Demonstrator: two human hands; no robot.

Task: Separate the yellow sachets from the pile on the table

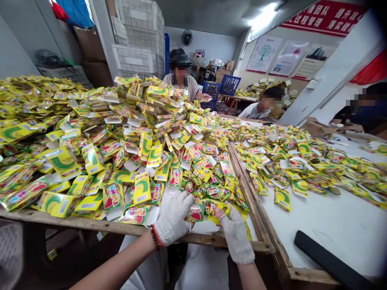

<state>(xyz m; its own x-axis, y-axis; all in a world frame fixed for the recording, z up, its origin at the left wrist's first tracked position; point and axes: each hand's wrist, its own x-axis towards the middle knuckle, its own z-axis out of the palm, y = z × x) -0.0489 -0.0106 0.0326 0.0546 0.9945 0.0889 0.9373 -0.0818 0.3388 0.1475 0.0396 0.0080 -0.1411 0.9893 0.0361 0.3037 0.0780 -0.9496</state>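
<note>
My left hand (174, 213), in a white knit glove with bare fingertips, is closed on a small printed carton (196, 212) near the table's front edge. The carton shows a red and green picture. To its right, my right hand (237, 231), gloved the same way, pinches a shiny yellow-green packet (215, 210) between thumb and fingers. The carton and the packet are close together, but I cannot tell whether they touch. Beyond my hands lie more shiny packets (214, 191). A yellow carton (142, 188) with a green melon print lies left of my left hand.
A high heap of cartons (121, 121) covers the table's left side. A wooden rail (246, 181) parts it from a white tabletop (326, 217) with more cartons and a black bar (329, 257). Other people sit across the table and at the right. White crates (134, 58) stand behind.
</note>
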